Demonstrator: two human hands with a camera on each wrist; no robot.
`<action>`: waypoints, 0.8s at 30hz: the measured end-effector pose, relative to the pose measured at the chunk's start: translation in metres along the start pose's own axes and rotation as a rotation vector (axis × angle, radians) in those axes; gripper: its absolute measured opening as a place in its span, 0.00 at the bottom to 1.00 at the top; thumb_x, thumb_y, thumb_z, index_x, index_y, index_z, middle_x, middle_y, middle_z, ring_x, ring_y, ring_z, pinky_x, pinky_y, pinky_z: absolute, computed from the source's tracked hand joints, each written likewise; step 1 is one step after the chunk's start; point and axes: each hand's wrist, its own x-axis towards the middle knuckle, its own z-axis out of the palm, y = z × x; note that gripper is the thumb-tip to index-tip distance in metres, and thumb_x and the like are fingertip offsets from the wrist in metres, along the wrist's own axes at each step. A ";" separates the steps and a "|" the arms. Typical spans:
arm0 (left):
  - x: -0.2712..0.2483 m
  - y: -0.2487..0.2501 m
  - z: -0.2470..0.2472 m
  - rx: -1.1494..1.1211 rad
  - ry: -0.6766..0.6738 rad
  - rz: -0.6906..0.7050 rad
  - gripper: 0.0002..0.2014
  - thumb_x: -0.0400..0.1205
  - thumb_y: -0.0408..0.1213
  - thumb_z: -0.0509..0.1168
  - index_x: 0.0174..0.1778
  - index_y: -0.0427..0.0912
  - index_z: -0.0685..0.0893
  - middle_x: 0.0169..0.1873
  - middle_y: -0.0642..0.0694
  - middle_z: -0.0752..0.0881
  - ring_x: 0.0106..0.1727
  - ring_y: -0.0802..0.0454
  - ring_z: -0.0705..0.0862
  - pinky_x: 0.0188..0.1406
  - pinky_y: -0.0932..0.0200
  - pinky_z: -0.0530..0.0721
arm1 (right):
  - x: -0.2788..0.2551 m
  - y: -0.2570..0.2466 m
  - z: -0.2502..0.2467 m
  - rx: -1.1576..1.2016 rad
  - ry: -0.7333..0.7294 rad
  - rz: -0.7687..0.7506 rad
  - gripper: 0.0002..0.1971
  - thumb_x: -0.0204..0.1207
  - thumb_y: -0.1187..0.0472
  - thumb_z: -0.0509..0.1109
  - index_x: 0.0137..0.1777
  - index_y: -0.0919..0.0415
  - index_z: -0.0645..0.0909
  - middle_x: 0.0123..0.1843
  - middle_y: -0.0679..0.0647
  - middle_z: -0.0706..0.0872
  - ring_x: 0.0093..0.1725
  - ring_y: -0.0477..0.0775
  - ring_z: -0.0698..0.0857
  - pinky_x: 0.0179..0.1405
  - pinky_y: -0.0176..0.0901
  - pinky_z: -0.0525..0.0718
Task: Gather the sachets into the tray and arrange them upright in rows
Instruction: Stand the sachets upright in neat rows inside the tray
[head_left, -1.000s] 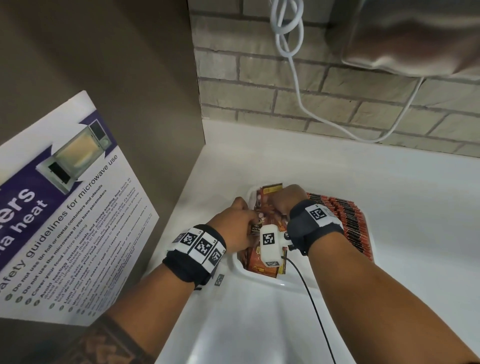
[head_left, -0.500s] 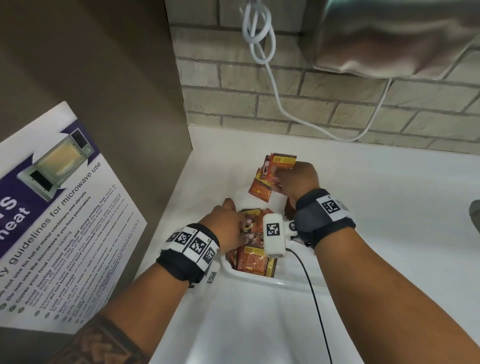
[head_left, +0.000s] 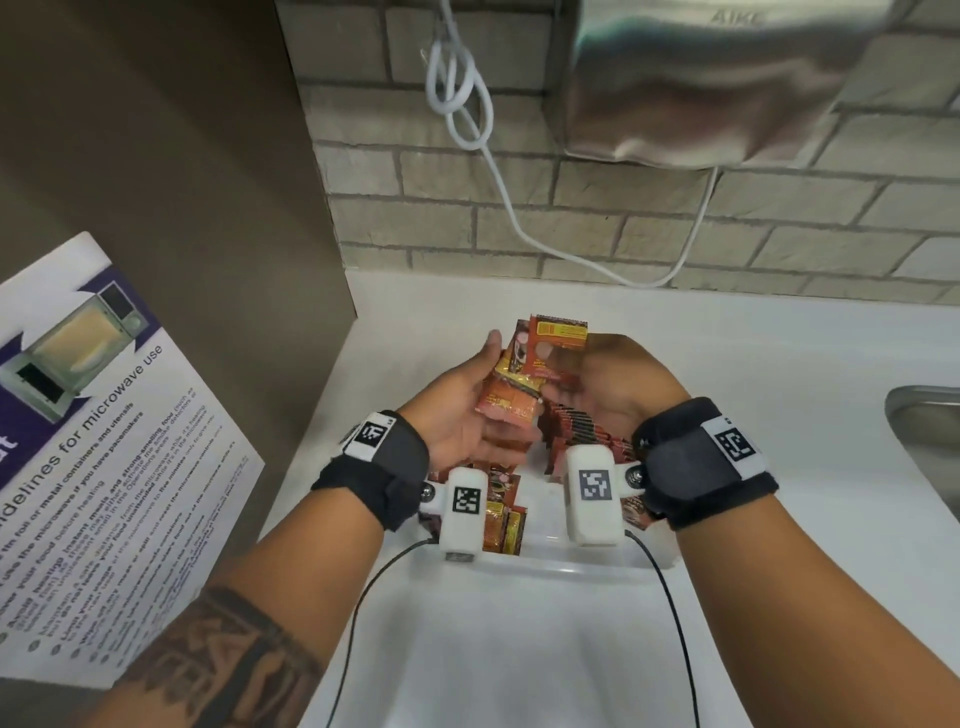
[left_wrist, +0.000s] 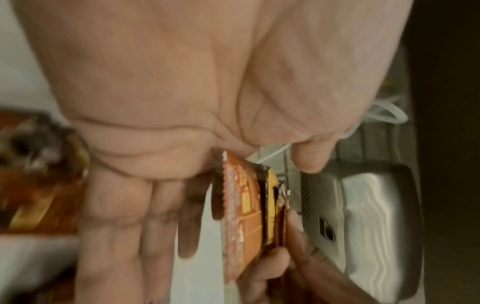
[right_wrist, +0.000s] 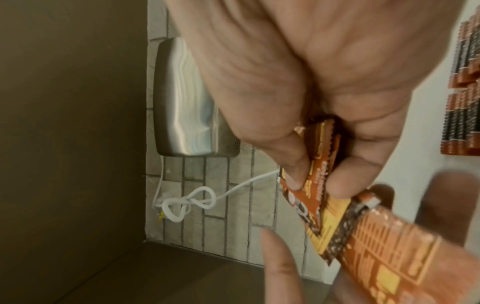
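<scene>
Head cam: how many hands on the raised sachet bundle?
2. The right hand pinches the orange foil sachet bundle from the right, above the white plastic tray; the left hand supports it from the left, fingers straight.

Sachets (head_left: 524, 374): orange-red, yellow panels
Tray (head_left: 550, 566): white
Cable (head_left: 467, 104): white
Wall (head_left: 779, 234): grey brick

Shared staff kitchen: microwave safety poster (head_left: 104, 415) left of left hand (head_left: 457, 410), steel sink (head_left: 930, 447) right of right hand (head_left: 623, 389), brick wall (head_left: 571, 223) beyond.
</scene>
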 end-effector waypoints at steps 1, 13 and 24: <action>0.001 -0.002 0.004 -0.086 -0.089 -0.018 0.37 0.82 0.69 0.55 0.72 0.41 0.81 0.61 0.32 0.87 0.62 0.32 0.87 0.52 0.38 0.91 | -0.003 0.003 -0.003 -0.018 -0.016 -0.019 0.08 0.80 0.62 0.75 0.55 0.63 0.87 0.53 0.58 0.93 0.51 0.57 0.88 0.40 0.40 0.88; 0.015 -0.014 0.032 -0.120 0.077 0.170 0.16 0.89 0.38 0.61 0.73 0.40 0.79 0.55 0.33 0.90 0.48 0.34 0.92 0.33 0.49 0.93 | -0.018 0.030 -0.033 -0.371 0.077 -0.200 0.15 0.77 0.60 0.78 0.62 0.58 0.83 0.50 0.55 0.92 0.53 0.59 0.91 0.57 0.55 0.88; 0.011 -0.013 0.040 -0.240 0.117 0.231 0.16 0.89 0.40 0.59 0.71 0.39 0.81 0.52 0.31 0.90 0.44 0.37 0.93 0.28 0.56 0.91 | -0.032 0.031 -0.044 -0.449 0.226 -0.626 0.12 0.70 0.68 0.81 0.39 0.47 0.89 0.53 0.50 0.85 0.45 0.48 0.83 0.44 0.25 0.77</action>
